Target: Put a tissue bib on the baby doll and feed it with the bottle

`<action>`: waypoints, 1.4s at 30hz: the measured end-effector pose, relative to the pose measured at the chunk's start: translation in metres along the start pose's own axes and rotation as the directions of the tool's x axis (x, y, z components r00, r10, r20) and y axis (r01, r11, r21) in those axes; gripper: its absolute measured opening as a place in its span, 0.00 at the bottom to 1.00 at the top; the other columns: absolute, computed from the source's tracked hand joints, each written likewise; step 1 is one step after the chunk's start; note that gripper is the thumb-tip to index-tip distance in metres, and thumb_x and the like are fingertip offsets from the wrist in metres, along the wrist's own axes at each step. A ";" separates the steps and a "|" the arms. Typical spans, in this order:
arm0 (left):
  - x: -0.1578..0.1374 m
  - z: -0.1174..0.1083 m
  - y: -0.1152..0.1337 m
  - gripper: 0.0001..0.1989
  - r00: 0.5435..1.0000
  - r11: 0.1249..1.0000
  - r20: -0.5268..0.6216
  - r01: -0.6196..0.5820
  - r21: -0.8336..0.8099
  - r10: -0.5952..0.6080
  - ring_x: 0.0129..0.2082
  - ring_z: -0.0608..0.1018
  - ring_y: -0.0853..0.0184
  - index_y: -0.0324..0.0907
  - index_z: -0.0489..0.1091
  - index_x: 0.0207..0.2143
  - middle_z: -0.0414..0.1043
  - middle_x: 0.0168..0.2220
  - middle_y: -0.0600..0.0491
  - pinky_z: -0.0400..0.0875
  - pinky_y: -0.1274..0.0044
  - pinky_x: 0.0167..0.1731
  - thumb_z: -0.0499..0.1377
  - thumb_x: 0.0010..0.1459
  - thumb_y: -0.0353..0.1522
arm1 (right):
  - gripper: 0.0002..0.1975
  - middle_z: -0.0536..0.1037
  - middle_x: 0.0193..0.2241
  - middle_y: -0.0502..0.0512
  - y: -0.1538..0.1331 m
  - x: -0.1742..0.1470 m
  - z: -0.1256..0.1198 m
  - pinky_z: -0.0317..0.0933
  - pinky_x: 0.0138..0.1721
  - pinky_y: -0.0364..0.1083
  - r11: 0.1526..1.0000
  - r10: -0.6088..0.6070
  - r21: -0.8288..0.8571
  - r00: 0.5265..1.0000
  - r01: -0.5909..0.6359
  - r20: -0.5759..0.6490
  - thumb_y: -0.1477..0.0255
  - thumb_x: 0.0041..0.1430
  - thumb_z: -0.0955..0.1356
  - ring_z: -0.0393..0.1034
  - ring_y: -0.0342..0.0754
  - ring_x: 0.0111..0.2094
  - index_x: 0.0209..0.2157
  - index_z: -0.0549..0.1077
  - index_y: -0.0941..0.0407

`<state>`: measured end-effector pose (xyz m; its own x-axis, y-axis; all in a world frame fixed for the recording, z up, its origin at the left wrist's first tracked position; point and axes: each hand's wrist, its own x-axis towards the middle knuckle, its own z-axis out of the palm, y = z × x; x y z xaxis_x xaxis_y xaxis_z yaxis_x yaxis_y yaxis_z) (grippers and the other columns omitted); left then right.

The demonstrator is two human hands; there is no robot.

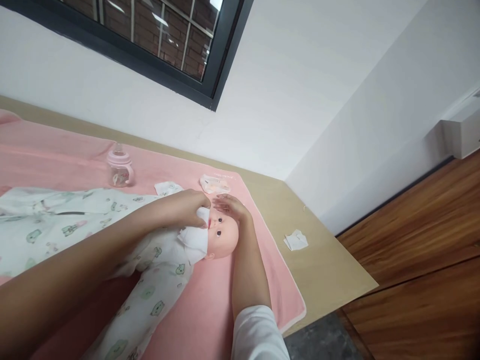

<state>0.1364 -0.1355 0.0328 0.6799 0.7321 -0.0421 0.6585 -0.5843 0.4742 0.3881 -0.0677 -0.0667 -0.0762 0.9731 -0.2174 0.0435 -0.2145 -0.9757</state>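
Note:
A baby doll (227, 235) lies on its back on the pink mat, its bald head to the right. It wears a white romper (150, 280) printed with small green animals. A plain white cloth (197, 240) sits round its neck, up to the chin. My left hand (189, 207) reaches over the doll's chest, thumb and fingers closed on that cloth just below the mouth. My right hand (230, 206) curves round the far side of the doll's head, with fingers stretched out and nothing in them. The far side of the neck is hidden behind my left hand.
A pink-capped baby bottle (120, 170) stands on the pink mat (210, 300). Near my hands lies a small clear plastic packet (214, 184). A folded white tissue (296, 240) rests on the wooden tabletop (318, 270). Behind are a white wall and a dark-framed window.

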 end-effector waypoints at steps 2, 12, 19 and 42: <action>0.001 0.001 -0.002 0.16 1.000 1.000 0.006 0.000 -0.002 0.000 0.22 0.61 0.70 0.41 0.51 0.22 0.55 0.22 0.57 0.47 0.76 0.22 0.59 0.48 0.34 | 0.13 0.81 0.43 0.54 0.005 0.001 -0.001 0.66 0.54 0.47 1.000 0.006 0.004 1.000 -0.006 0.007 0.67 0.51 0.75 0.76 0.44 0.40 0.38 0.74 0.55; 0.005 0.004 -0.003 0.10 0.999 0.999 0.009 -0.046 0.012 0.046 0.26 0.68 0.64 0.42 0.58 0.23 0.65 0.24 0.53 0.51 0.75 0.24 0.58 0.47 0.34 | 0.07 0.81 0.38 0.55 0.017 0.010 -0.005 0.68 0.55 0.46 0.999 0.000 0.053 0.997 0.004 -0.073 0.72 0.53 0.74 0.76 0.43 0.38 0.34 0.76 0.58; 0.003 0.003 -0.003 0.09 0.998 0.998 0.017 -0.056 0.011 0.056 0.28 0.70 0.63 0.42 0.59 0.24 0.68 0.26 0.52 0.53 0.75 0.25 0.58 0.48 0.35 | 0.03 0.81 0.35 0.55 0.017 0.008 -0.004 0.68 0.55 0.45 0.996 -0.002 0.083 0.994 0.011 -0.114 0.75 0.57 0.71 0.77 0.44 0.38 0.34 0.76 0.59; 0.002 -0.003 -0.004 0.04 0.998 0.997 -0.039 -0.044 0.067 0.047 0.33 0.73 0.60 0.42 0.63 0.26 0.72 0.30 0.51 0.55 0.75 0.28 0.57 0.51 0.32 | 0.03 0.80 0.32 0.54 0.027 0.011 -0.009 0.70 0.54 0.46 0.979 -0.046 0.189 0.985 0.078 -0.165 0.74 0.57 0.71 0.77 0.44 0.35 0.34 0.75 0.59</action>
<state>0.1345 -0.1306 0.0339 0.6968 0.7171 0.0143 0.6482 -0.6381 0.4155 0.3974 -0.0615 -0.0951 0.0871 0.9825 -0.1645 -0.1514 -0.1502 -0.9770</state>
